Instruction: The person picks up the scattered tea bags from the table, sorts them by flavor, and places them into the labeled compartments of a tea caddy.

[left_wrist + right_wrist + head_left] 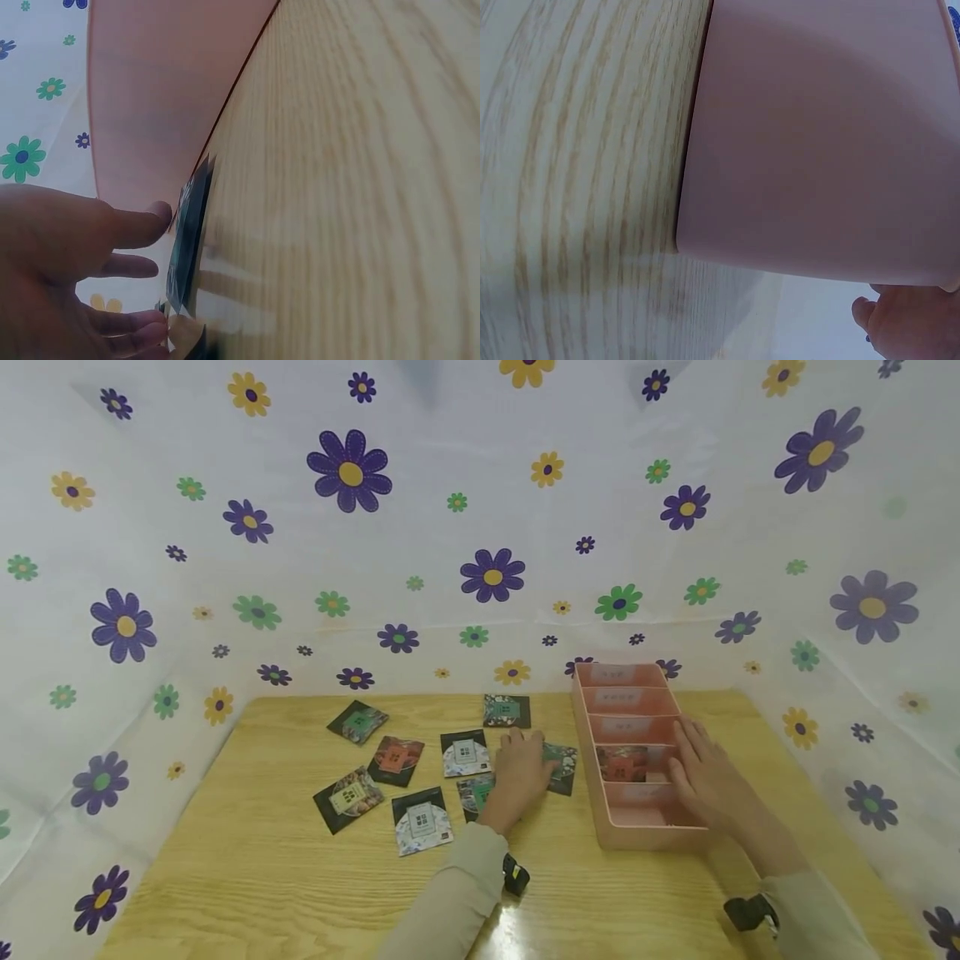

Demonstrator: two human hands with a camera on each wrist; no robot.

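In the head view my left hand [521,777] is above the packets, its thumb beside a dark green packet [561,768]. The left wrist view shows the hand [82,262] with loosely extended fingers and nothing visibly held; the green packet [187,232] lies flat just past the thumb tip. Another green-labelled packet [472,797] is partly covered by that hand. My right hand [708,777] rests along the right rim of a pink divided box [652,837], fingers mostly straight. One red-labelled packet [622,764] lies in the second compartment from the front.
Left of the box lie a white packet [465,753], another white packet [422,822], a red one [395,761], a yellow-labelled one [348,798] and green ones [358,722]. A further green packet [506,711] is at the back. Flowered cloth [420,543] encloses the wooden table [285,877].
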